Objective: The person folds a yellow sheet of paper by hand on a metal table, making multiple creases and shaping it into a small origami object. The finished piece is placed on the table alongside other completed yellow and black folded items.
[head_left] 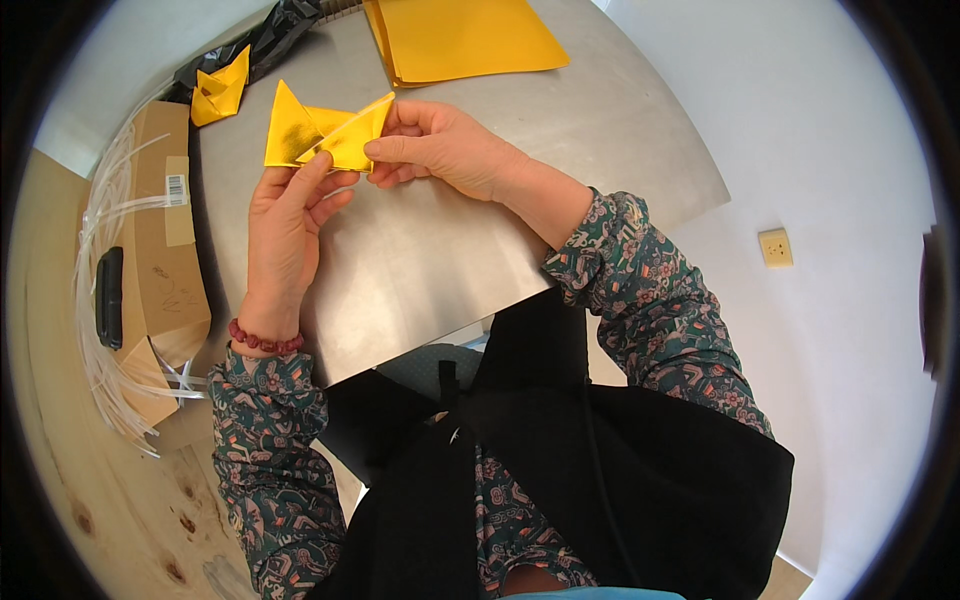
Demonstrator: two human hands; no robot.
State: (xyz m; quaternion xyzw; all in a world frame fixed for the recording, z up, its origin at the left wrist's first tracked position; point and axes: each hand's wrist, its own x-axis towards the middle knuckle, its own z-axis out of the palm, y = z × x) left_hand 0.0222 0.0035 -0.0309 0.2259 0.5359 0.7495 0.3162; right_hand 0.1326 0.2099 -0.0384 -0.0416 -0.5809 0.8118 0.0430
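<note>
Together, both hands (pixel 350 170) pinch the gold paper (pixel 325 135) (long axis left-right, peak up).

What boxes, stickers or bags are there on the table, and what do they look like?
Brown cardboard box: at the left edge of the grey metal table, long and open, with white plastic straps spilling beside it.
White barcode sticker: on the box's top face, small and rectangular with black bars.
Black plastic bag: at the table's far left corner, crumpled and shiny.
No screens or signs show.
</note>
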